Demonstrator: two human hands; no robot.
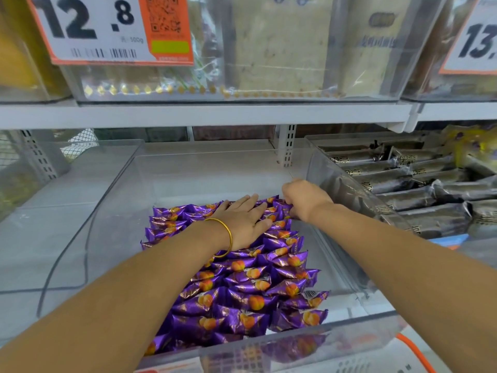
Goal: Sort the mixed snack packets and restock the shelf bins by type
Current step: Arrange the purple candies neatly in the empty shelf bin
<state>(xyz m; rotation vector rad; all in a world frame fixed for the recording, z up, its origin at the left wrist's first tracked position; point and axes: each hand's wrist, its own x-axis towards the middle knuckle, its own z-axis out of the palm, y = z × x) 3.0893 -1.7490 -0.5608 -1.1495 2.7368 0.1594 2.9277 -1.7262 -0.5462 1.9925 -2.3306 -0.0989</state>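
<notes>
Bin wall (329, 184) beside dark bars (419, 197) flanks right fingers (288, 197), seemingly pinching purple packets (250, 292); left fingers (243, 202) flat.

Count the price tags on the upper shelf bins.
2. The left price tag, reading 12.8, hangs at the upper left. The right price tag sits at the upper right, cut off by the frame edge. Others may lie outside the view.

Price tag reading 12.8 (107, 28), second price tag (477, 39), slotted white upright (287, 146), mesh panel (80, 144)
</notes>
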